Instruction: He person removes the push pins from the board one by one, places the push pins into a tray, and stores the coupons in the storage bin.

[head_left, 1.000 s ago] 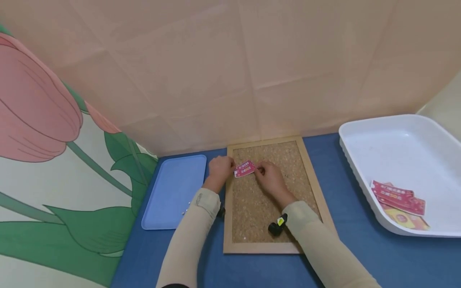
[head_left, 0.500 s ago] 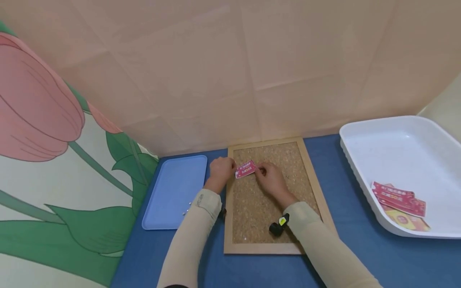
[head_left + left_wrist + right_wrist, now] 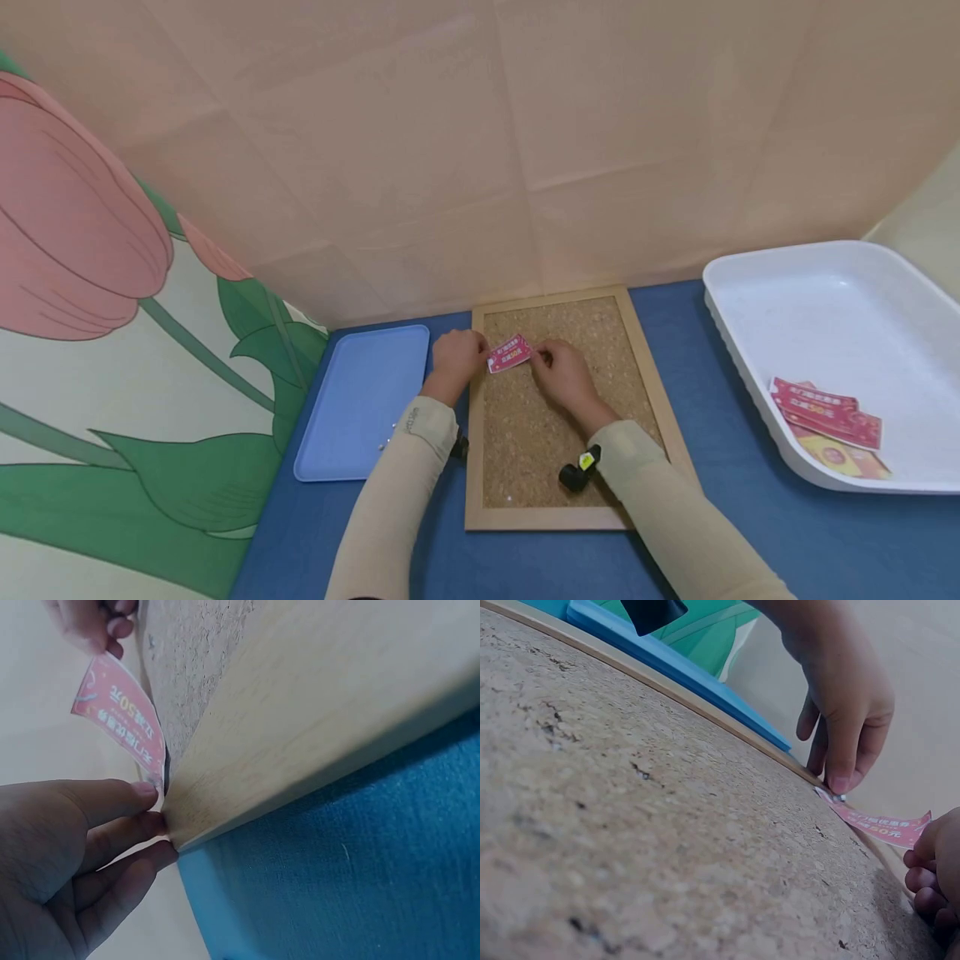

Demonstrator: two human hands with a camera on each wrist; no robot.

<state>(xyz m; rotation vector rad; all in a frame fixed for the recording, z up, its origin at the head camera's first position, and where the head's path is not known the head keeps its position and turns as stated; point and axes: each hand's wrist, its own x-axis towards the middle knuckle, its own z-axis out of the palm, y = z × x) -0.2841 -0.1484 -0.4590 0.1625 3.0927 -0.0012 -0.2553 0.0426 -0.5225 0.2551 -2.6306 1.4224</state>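
Observation:
A pink coupon (image 3: 510, 353) with white and yellow print lies over the upper left of the framed corkboard (image 3: 570, 442). My right hand (image 3: 564, 375) pinches its right end between thumb and fingers. In both wrist views the coupon bends upward toward that hand. At the coupon's other end, my left hand (image 3: 457, 358) holds a small silvery thumbtack (image 3: 841, 798) under the thumb tip. In the left wrist view, other left fingers (image 3: 154, 823) touch the wooden frame (image 3: 225, 795). The tack's point is hidden.
A blue tray (image 3: 360, 392) sits left of the board, with several tiny silvery tacks (image 3: 386, 440) near the left sleeve. At the right, a white bin (image 3: 847, 308) holds more pink coupons (image 3: 825, 412) and a yellow card (image 3: 843, 458). A beige-covered wall stands behind.
Both hands keep their places at the coupon's ends. Only a slight shift of the whole head view shows; nothing is let go.

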